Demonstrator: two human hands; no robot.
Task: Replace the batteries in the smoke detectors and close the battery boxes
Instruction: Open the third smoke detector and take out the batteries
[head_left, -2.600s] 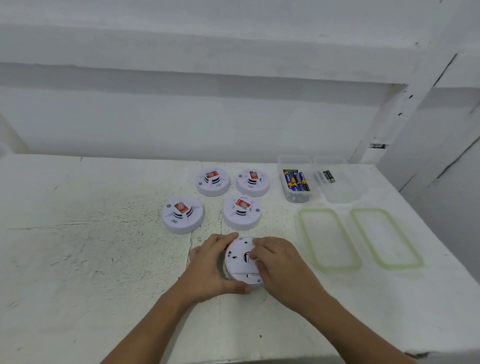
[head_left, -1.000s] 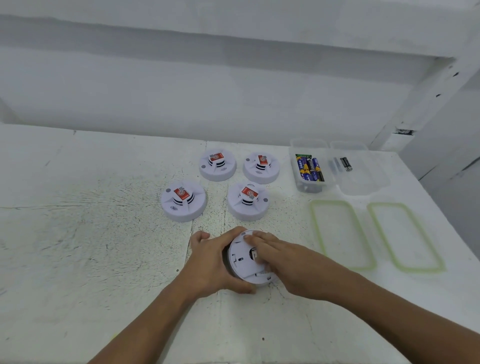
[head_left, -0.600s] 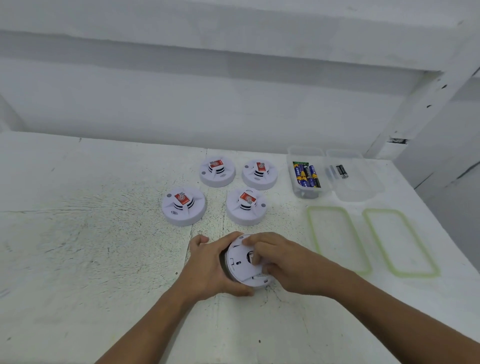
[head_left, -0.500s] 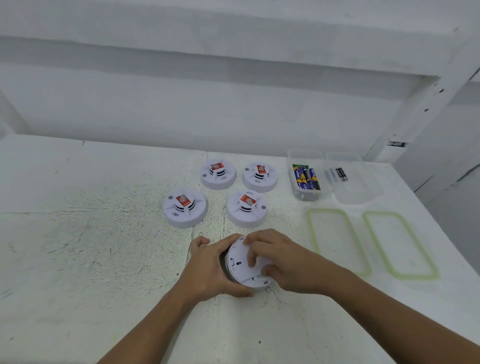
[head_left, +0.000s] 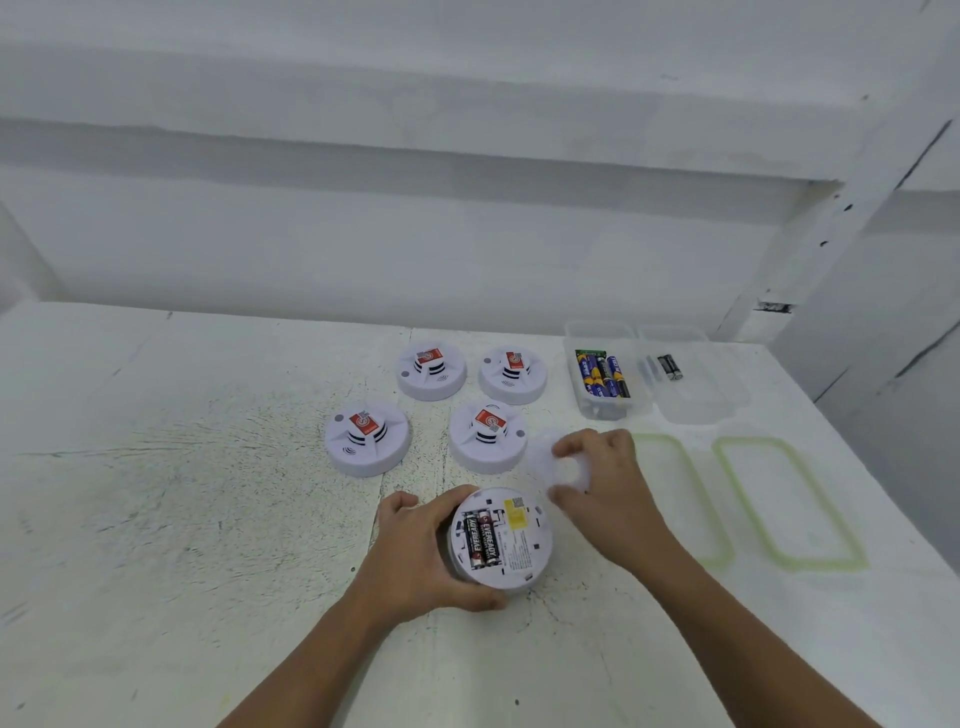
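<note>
Scuffed white painted surface (head_left: 182, 467), white walls (head_left: 363, 249). Left hand (head_left: 415, 561) fingers curl round upturned white round smoke detector (head_left: 511, 543) resting on the surface, two black batteries (head_left: 483, 540) exposed. Right hand (head_left: 608, 493) fingers pinch motion-blurred white round cover (head_left: 540, 460), detail unreadable. Forearms (head_left: 727, 649) cut off at frame bottom.

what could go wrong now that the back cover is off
The white round cover, pinched in the right hand, could knock the nearest white round detector. The two black batteries in the upturned detector the left hand grips might get mixed with the blue batteries in the clear plastic box.
</note>
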